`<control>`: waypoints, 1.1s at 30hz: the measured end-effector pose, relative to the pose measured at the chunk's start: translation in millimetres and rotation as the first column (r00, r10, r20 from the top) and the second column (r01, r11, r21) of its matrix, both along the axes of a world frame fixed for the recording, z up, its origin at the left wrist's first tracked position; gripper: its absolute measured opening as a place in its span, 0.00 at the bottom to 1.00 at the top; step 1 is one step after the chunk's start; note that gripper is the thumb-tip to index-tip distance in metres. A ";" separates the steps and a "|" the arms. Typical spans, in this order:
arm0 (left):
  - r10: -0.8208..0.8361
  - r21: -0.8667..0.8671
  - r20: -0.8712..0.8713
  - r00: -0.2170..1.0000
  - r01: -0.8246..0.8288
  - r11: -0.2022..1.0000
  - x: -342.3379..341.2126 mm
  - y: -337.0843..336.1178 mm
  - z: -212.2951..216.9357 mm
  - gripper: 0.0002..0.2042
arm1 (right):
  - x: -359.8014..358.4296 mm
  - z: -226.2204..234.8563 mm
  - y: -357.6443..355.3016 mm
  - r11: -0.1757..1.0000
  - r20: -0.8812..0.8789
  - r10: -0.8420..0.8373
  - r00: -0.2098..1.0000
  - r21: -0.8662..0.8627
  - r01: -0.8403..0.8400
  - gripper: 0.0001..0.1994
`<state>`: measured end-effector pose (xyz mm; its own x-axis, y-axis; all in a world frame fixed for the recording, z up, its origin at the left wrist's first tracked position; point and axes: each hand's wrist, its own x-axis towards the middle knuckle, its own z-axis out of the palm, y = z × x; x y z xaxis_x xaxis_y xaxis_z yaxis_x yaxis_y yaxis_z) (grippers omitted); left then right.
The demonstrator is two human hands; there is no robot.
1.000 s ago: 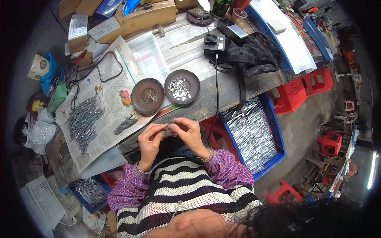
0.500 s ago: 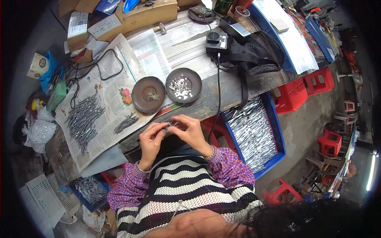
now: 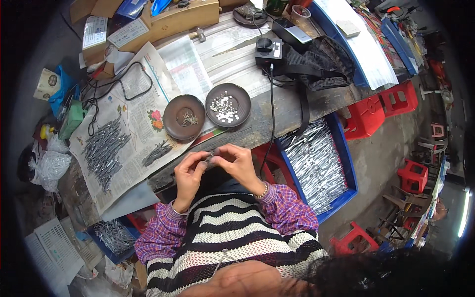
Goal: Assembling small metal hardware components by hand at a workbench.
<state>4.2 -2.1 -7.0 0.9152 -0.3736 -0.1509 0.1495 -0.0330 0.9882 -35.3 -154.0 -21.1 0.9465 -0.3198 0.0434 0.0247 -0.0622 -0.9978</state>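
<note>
A small metal part (image 3: 211,154) is pinched between the fingertips of the left hand (image 3: 189,174) and the right hand (image 3: 236,163), both clamped on it just off the near edge of the desk (image 3: 257,129), at 6 o'clock from the two brown dishes. The part is too small for its shape to be told. The step is judged to be a fine fitting of small pieces, and it is best done with the part kept close to the body, the wrists steadied, and the fingertips turned gently so that nothing is dropped to the floor. The right dish (image 3: 228,105), filled with small bright bits, lies at 12 o'clock from the hands; the left dish (image 3: 184,117), nearly bare, lies at 11 o'clock. Grey pins (image 3: 103,151) are spread on the newspaper (image 3: 133,123) at 9 o'clock. Against the earlier frames, the hands are held in nearly the same place, the fingers only slightly shifted about the part, and the dishes are unmoved.
</note>
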 end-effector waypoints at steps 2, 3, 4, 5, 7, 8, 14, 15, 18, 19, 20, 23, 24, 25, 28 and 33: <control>-0.047 0.047 0.067 0.997 0.044 0.998 -0.2 0.3 -0.7 0.09 | -1.1 -2.7 1.1 1.000 -0.015 -0.019 1.000 0.015 0.020 0.07; -0.046 0.048 0.067 0.997 0.043 0.998 -0.3 0.4 -0.4 0.09 | -2.2 -5.1 0.7 1.000 -0.037 0.009 0.999 -0.005 -0.009 0.07; -0.056 0.051 0.068 0.996 0.053 0.997 -0.5 0.1 0.2 0.09 | -2.8 -6.1 0.4 0.999 -0.060 0.037 0.998 -0.024 -0.039 0.06; -0.066 0.053 0.070 0.995 0.063 0.997 -0.5 0.1 0.4 0.09 | -2.5 -5.1 0.2 0.999 -0.060 0.038 0.997 -0.023 -0.040 0.06; -0.064 0.048 0.065 0.996 0.061 0.997 -0.1 0.8 -0.4 0.09 | -1.3 -1.1 -0.6 0.990 -0.124 0.103 0.987 0.106 -0.090 0.05; -0.062 0.043 0.061 0.996 0.060 0.997 0.0 1.3 -1.0 0.10 | -1.6 -2.4 -0.6 0.990 -0.125 0.103 0.987 0.106 -0.090 0.05; -0.028 -0.009 0.000 1.000 0.028 1.000 -0.6 4.2 -3.6 0.09 | -2.1 -4.7 -1.0 0.992 -0.085 0.070 0.994 0.110 -0.060 0.05; -0.026 -0.010 0.000 1.000 0.026 1.000 -0.9 3.7 -2.9 0.09 | -2.0 -6.3 -1.1 0.992 -0.083 0.071 0.994 0.108 -0.061 0.05; -0.010 -0.008 -0.014 1.000 0.010 1.000 -1.7 2.7 -1.3 0.10 | -1.5 -5.3 1.9 0.989 -0.089 0.062 0.994 0.137 -0.050 0.06; -0.018 -0.025 -0.020 1.000 0.017 1.000 -1.9 3.8 -3.0 0.10 | -1.5 -4.4 2.9 0.985 -0.099 0.051 0.994 0.169 -0.034 0.07; -0.025 -0.043 -0.026 0.999 0.024 0.999 -2.1 4.8 -4.4 0.10 | -1.5 -4.5 3.1 0.985 -0.099 0.053 0.994 0.167 -0.036 0.07; -0.022 -0.056 -0.037 0.999 0.020 0.998 -2.5 6.3 -5.7 0.10 | -1.2 -5.5 3.6 0.988 -0.083 0.067 0.994 0.148 -0.054 0.06; -0.022 -0.058 -0.036 0.999 0.019 0.998 -2.7 7.2 -6.0 0.10 | -1.2 -5.6 4.2 0.988 -0.080 0.072 0.994 0.143 -0.060 0.06; -0.022 -0.066 -0.047 0.999 0.019 0.998 -2.7 8.2 -6.4 0.09 | -1.2 -5.8 4.7 0.988 -0.078 0.076 0.994 0.139 -0.065 0.06; -0.024 -0.088 -0.066 0.998 0.018 0.996 -2.9 9.5 -7.5 0.09 | -1.2 -6.1 5.9 0.989 -0.076 0.077 0.994 0.133 -0.066 0.06; -0.026 -0.119 -0.058 0.998 0.019 0.993 -3.2 8.3 -9.1 0.10 | -1.9 -7.6 6.2 0.988 -0.070 0.083 0.994 0.133 -0.073 0.06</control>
<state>1.0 6.3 -16.1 0.8972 -0.4125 -0.1580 0.2082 0.0794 0.9749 -37.1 -147.8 -28.7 0.9678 -0.2429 -0.0660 -0.0509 0.0677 -0.9964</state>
